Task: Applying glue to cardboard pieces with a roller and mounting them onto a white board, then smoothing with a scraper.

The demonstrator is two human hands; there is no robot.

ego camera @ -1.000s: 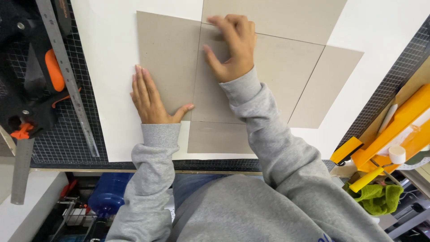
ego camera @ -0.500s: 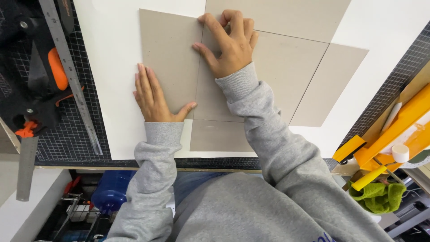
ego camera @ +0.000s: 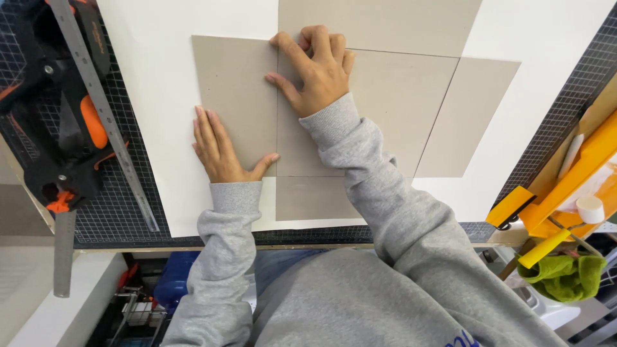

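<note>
A cross-shaped piece of grey cardboard (ego camera: 398,109) with scored fold lines lies flat on a white sheet (ego camera: 154,77). My left hand (ego camera: 222,148) presses flat, fingers together, on the left flap near its lower edge. My right hand (ego camera: 315,67) rests with curled fingertips on the vertical score line between the left flap and the middle panel, near the top. Both arms wear grey sleeves. Neither hand holds anything.
A long metal ruler (ego camera: 103,109) lies diagonally on the gridded cutting mat (ego camera: 38,212) at the left, beside black and orange clamps (ego camera: 61,128). Yellow tools (ego camera: 565,193), a white tape roll (ego camera: 590,209) and a green cloth (ego camera: 565,276) sit at the right. The table edge runs along the bottom.
My right hand has slid slightly left and down along the score line. The left hand stays pressed on the left flap.
</note>
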